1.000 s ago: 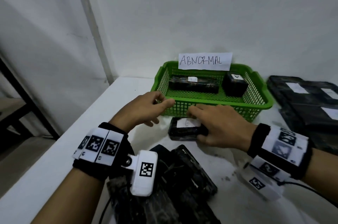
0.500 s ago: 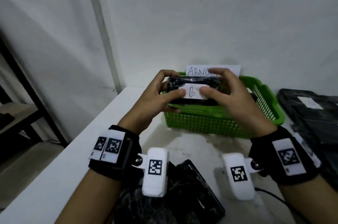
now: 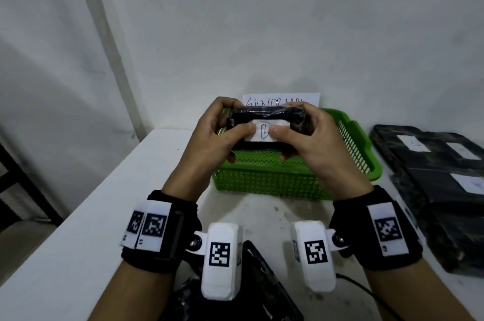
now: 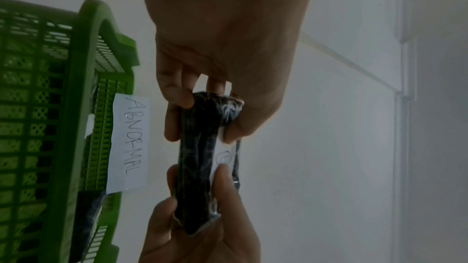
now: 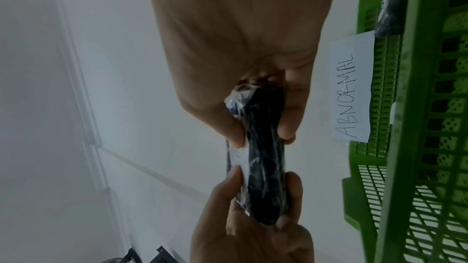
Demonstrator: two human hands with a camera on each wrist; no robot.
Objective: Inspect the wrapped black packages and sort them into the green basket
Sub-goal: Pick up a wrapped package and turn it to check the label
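A small black package (image 3: 264, 116) wrapped in clear film carries a white label marked "B". It is held up in the air over the green basket (image 3: 282, 181). My left hand (image 3: 222, 129) grips its left end, thumb on the label. My right hand (image 3: 301, 132) grips its right end the same way. Both wrist views show the black package (image 4: 200, 159) (image 5: 263, 159) edge-on, pinched between thumbs and fingers of both hands. What lies inside the basket is mostly hidden behind my hands in the head view.
A paper sign (image 3: 281, 100) reading "ABNORMAL" is fixed at the basket's far rim, against the white wall. Large black wrapped packages (image 3: 440, 179) with white labels are stacked on the table at the right. More black packages (image 3: 262, 289) lie near me, under my wrists.
Both hands took the labelled package off the table in front of the basket and raised it. Since half a second ago the thumbs have closed in on the label and the package has tilted slightly.
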